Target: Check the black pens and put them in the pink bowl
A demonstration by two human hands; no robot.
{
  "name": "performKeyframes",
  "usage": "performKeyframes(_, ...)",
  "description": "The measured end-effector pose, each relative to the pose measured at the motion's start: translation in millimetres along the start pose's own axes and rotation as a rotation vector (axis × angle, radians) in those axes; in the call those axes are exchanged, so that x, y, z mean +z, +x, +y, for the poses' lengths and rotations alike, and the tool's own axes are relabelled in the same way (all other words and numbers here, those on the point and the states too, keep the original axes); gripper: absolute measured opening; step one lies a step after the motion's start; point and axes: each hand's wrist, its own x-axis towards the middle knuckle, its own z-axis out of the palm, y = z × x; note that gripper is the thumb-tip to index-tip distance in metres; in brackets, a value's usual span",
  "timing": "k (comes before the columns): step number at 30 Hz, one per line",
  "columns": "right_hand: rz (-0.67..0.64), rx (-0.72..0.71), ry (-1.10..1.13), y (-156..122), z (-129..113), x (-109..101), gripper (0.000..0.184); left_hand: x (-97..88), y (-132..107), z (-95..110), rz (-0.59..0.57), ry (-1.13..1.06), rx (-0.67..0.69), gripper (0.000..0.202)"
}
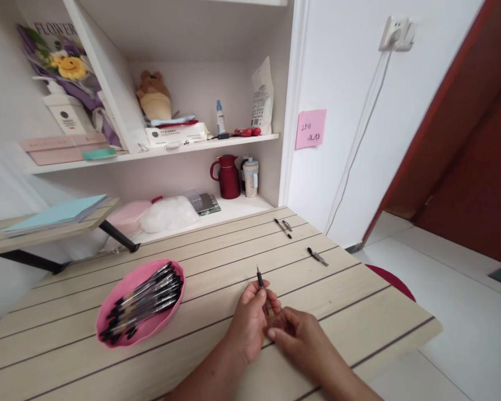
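A slim black pen (260, 279) points away from me with its bare tip up, above the front middle of the table. My left hand (254, 314) is closed around its barrel, thumb and fingers pressed on it. Just to the right, my right hand (297, 333) has its fingers curled in at the pen's rear end. Its fingertips hide that end of the pen. To the left, a pink bowl (104, 309) holds a heap of several capped clear-barrelled pens (150, 298).
Loose pen parts lie right of centre: a thin dark stick (283, 228), a small clear piece (287, 225) and a black-ended piece (317, 256). A raised wooden stand (108, 209) is at the left. Behind the table (217, 262), a shelf holds a red jug (228, 177).
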Motion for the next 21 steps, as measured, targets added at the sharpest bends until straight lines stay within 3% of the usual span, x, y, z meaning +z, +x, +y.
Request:
performKeyframes(3,0.084,-0.043,-0.039,-3.2,-4.2,10.1,0.011,6.0,-1.4,-3.2,0.016,-0.109,0.043,0.021)
performKeyframes(8,0.097,-0.018,-0.099,-3.8,2.8,5.1,0.007,7.3,-1.3,-8.1,0.060,-0.180,0.063,0.020)
performKeyframes(13,0.116,-0.025,-0.122,-3.7,3.9,-0.8,0.014,5.0,-1.0,-9.0,0.029,-0.126,0.027,0.036)
performKeyframes(16,0.157,-0.035,-0.227,1.0,8.4,-19.0,0.017,-0.5,-0.3,-7.9,0.025,-0.021,0.015,0.046)
performKeyframes(21,0.295,0.010,-0.610,12.6,31.5,-68.2,0.022,-11.0,1.3,-9.4,0.010,0.191,0.008,0.042)
